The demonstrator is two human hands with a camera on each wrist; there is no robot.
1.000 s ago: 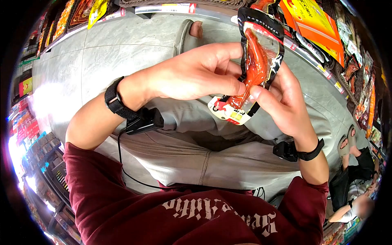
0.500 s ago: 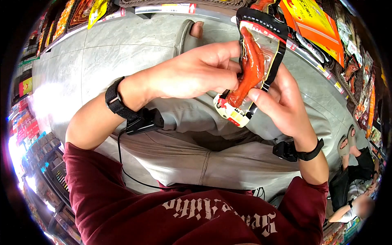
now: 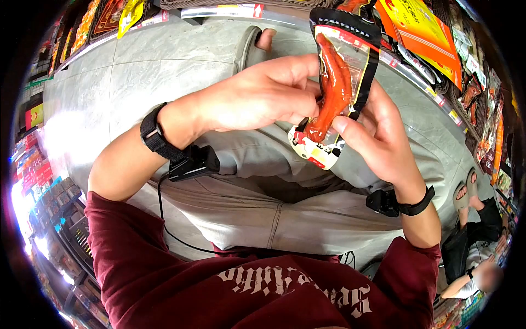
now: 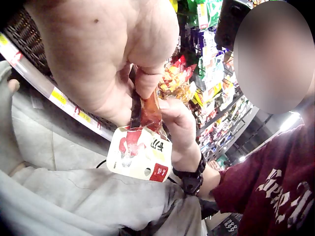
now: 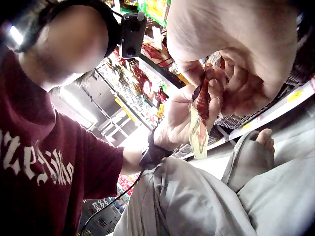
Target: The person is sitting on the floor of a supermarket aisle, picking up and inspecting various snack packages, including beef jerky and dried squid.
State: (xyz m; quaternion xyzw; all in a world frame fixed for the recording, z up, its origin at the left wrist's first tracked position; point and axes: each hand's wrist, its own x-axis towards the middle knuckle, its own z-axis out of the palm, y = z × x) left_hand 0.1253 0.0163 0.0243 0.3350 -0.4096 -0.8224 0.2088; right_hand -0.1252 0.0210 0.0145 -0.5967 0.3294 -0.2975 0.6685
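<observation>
A sealed snack packet (image 3: 335, 82) with a clear window and black border stands tilted between both hands. Through the window shows a long, glossy, reddish-brown piece of meat; its exact kind is not clear. My left hand (image 3: 255, 96) grips the left edge, its thumb bent against the meat's side. My right hand (image 3: 381, 134) holds the right edge, thumb on the front near the lower end, other fingers behind. Below the hands hangs the packet's cream label end (image 4: 140, 153), with a red figure and dark characters. In the right wrist view the packet (image 5: 199, 130) appears nearly edge-on.
A shelf edge with price tags (image 3: 238, 11) curves across the front. Orange and yellow bags (image 3: 419, 35) fill wicker baskets at the right. Grey trouser legs (image 3: 230, 214) lie beneath the hands over grey floor tiles (image 3: 148, 82). Another person (image 3: 476, 257) is at the far right.
The packet's upper end has swung right, then back left, and sits slightly higher. My left thumb has drawn back from across its front to the left edge. The right hand has barely moved.
</observation>
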